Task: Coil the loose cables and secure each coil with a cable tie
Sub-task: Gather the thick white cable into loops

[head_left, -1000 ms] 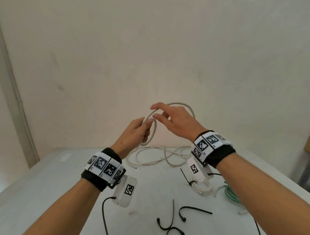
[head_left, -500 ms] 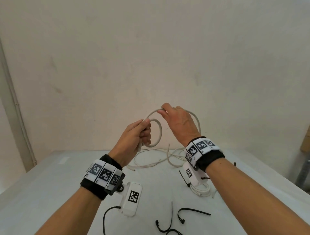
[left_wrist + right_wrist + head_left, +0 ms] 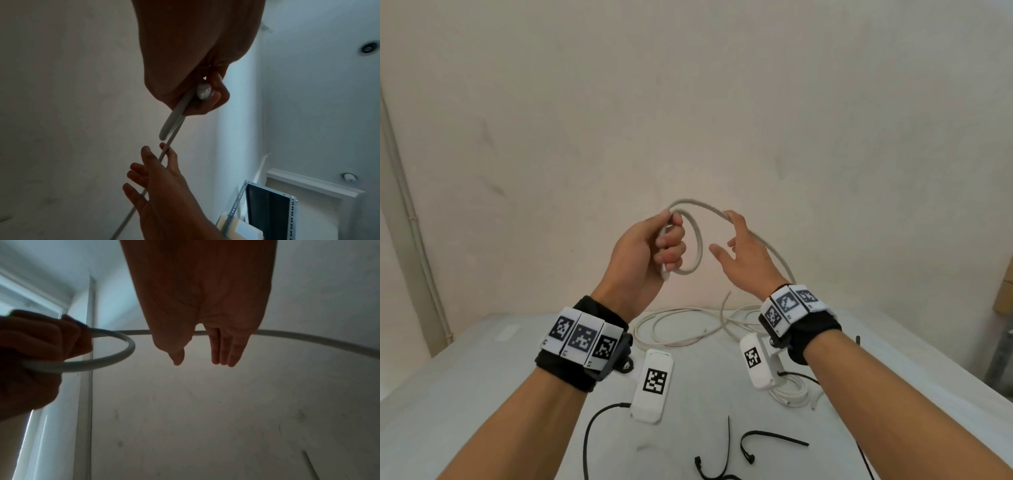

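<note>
A white cable (image 3: pixel 700 253) forms one small loop in the air over the table. My left hand (image 3: pixel 664 246) grips the loop where it crosses, fingers curled round it; the cut cable end pokes out below the fist. The same grip appears in the left wrist view (image 3: pixel 195 97), loop (image 3: pixel 170 129) edge-on. My right hand (image 3: pixel 736 246) is just right of the loop, fingers straight and spread. The cable arches from the left thumb, lies against the right fingers (image 3: pixel 164 155) and drops to the table. In the right wrist view the cable (image 3: pixel 115 360) passes behind the right hand (image 3: pixel 198 353).
The rest of the white cable (image 3: pixel 671 325) lies in loose curves on the far side of the white table (image 3: pixel 482 394). A small coiled white cable (image 3: pixel 791 394) sits under my right wrist. Black cable ties (image 3: pixel 774 437) lie near the front edge. A wall stands close behind.
My right hand left the loop at the left hand and moved right along the cable, fingers now straight. Both hands rose a little. The left hand kept its grip on the loop.
</note>
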The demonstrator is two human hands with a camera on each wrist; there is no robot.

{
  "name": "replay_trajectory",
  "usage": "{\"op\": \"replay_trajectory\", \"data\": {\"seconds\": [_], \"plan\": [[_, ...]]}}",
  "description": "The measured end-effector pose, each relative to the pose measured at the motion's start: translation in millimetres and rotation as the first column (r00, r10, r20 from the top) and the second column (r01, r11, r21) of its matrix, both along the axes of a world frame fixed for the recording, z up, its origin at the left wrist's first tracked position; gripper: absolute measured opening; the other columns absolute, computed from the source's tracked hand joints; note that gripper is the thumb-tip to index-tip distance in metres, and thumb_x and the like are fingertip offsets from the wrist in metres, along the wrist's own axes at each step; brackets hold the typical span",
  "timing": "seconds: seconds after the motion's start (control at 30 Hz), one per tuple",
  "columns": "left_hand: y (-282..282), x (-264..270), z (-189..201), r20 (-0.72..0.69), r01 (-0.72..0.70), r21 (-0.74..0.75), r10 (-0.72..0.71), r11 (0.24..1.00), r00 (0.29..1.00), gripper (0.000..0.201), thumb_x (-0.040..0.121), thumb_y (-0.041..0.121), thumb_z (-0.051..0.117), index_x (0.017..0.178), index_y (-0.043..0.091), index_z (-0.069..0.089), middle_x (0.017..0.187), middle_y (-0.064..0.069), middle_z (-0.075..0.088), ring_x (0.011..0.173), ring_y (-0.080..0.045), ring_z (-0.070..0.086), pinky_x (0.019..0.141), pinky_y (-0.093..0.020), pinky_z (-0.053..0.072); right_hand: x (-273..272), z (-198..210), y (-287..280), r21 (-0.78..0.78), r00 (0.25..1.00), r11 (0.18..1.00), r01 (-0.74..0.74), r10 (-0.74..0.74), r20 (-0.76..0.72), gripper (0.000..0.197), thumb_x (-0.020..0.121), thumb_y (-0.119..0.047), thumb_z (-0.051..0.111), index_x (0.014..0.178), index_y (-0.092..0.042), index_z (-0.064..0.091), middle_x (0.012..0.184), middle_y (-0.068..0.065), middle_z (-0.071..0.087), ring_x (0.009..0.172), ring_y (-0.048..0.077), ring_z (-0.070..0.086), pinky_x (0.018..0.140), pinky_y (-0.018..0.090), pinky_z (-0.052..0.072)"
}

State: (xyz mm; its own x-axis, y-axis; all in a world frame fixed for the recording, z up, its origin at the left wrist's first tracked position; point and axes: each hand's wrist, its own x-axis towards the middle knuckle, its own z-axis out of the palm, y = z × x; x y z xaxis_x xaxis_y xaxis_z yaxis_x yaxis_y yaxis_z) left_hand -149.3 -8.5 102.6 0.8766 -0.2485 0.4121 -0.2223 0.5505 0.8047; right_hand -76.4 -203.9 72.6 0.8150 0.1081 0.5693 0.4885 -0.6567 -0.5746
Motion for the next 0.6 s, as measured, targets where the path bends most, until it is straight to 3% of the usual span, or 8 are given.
{"op": "replay_trajectory", "data": {"seconds": [0.07, 0.17, 0.3, 0.33, 0.37, 0.43, 0.47, 0.6], "plan": [[0.2, -5.3, 9.5, 0.098, -0.025, 0.044, 0.020, 0.999, 0.995, 0.024, 0.109, 0.025, 0.039, 0.096, 0.013, 0.054, 0.066, 0.006, 0.031, 0.050, -0.007, 0.029, 0.051, -0.019, 0.031, 5.5, 11.9, -0.3, 0.028, 0.999, 1.000, 0.010, -0.009, -0.043, 0.063, 0.104, -0.043, 0.055, 0.157, -0.040, 0.021, 0.126, 0.003, 0.059, 0.108, 0.018, 0.059, 0.096, 0.035, 0.045], [0.3, -10.3, 28.8, 0.235, -0.054, 0.073, 0.036, 0.996, 0.971, 0.023, 0.111, 0.024, 0.038, 0.101, 0.010, 0.054, 0.068, 0.004, 0.036, 0.056, -0.010, 0.035, 0.060, -0.021, 0.038, 10.8, 26.4, 3.7, 0.055, 0.997, 0.998, 0.013, -0.009, -0.079, 0.061, 0.103, -0.046, 0.053, 0.155, -0.043, 0.022, 0.115, 0.007, 0.065, 0.106, 0.023, 0.062, 0.098, 0.042, 0.049], [-4.7, -11.1, 58.0, 0.350, -0.098, 0.142, 0.043, 0.985, 0.936, 0.022, 0.112, 0.022, 0.038, 0.106, 0.006, 0.053, 0.070, 0.003, 0.041, 0.059, -0.011, 0.038, 0.068, -0.026, 0.038, 4.2, 43.4, 16.9, 0.197, 0.988, 0.977, -0.086, 0.109, -0.110, 0.052, 0.104, -0.037, 0.056, 0.149, -0.039, 0.030, 0.080, -0.003, 0.056, 0.072, 0.016, 0.057, 0.073, 0.036, 0.048], [-7.2, -10.6, 64.1, 0.376, -0.120, 0.159, 0.052, 0.980, 0.925, 0.021, 0.112, 0.021, 0.038, 0.108, 0.006, 0.052, 0.070, 0.003, 0.041, 0.061, -0.012, 0.038, 0.069, -0.027, 0.038, 2.9, 46.4, 20.5, 0.246, 0.980, 0.963, -0.114, 0.150, -0.133, 0.053, 0.103, -0.036, 0.058, 0.148, -0.041, 0.031, 0.079, -0.002, 0.054, 0.072, 0.018, 0.058, 0.074, 0.039, 0.051], [-10.2, -9.7, 69.6, 0.397, -0.138, 0.171, 0.060, 0.976, 0.916, 0.020, 0.113, 0.021, 0.038, 0.110, 0.006, 0.050, 0.070, 0.002, 0.042, 0.062, -0.013, 0.038, 0.070, -0.027, 0.038, 1.7, 49.3, 24.4, 0.280, 0.969, 0.950, -0.135, 0.186, -0.163, 0.055, 0.101, -0.038, 0.060, 0.148, -0.043, 0.030, 0.085, 0.001, 0.056, 0.081, 0.023, 0.062, 0.083, 0.044, 0.056], [-16.1, -5.9, 77.2, 0.424, -0.169, 0.196, 0.072, 0.966, 0.903, 0.018, 0.113, 0.021, 0.038, 0.111, 0.006, 0.048, 0.072, 0.000, 0.042, 0.065, -0.013, 0.038, 0.070, -0.028, 0.037, -1.8, 52.6, 32.2, 0.298, 0.946, 0.940, -0.168, 0.239, -0.219, 0.064, 0.095, -0.043, 0.063, 0.149, -0.046, 0.029, 0.109, 0.009, 0.063, 0.105, 0.029, 0.066, 0.102, 0.050, 0.053], [-19.1, -3.4, 79.2, 0.436, -0.188, 0.215, 0.078, 0.958, 0.896, 0.018, 0.113, 0.022, 0.039, 0.111, 0.006, 0.047, 0.072, 0.000, 0.042, 0.066, -0.013, 0.039, 0.070, -0.028, 0.036, -4.7, 53.1, 36.0, 0.319, 0.933, 0.928, -0.195, 0.276, -0.233, 0.065, 0.096, -0.041, 0.065, 0.151, -0.043, 0.030, 0.113, 0.012, 0.063, 0.106, 0.027, 0.064, 0.104, 0.050, 0.053], [-26.4, 3.8, 73.5, 0.514, -0.319, 0.348, 0.105, 0.882, 0.851, 0.020, 0.113, 0.025, 0.040, 0.110, 0.008, 0.049, 0.075, 0.000, 0.044, 0.070, -0.014, 0.040, 0.071, -0.030, 0.037, -12.5, 43.5, 46.1, 0.489, 0.860, 0.829, -0.270, 0.436, -0.265, 0.038, 0.103, -0.019, 0.060, 0.137, -0.028, 0.044, 0.097, 0.014, 0.056, 0.091, 0.022, 0.058, 0.099, 0.044, 0.056]]}}
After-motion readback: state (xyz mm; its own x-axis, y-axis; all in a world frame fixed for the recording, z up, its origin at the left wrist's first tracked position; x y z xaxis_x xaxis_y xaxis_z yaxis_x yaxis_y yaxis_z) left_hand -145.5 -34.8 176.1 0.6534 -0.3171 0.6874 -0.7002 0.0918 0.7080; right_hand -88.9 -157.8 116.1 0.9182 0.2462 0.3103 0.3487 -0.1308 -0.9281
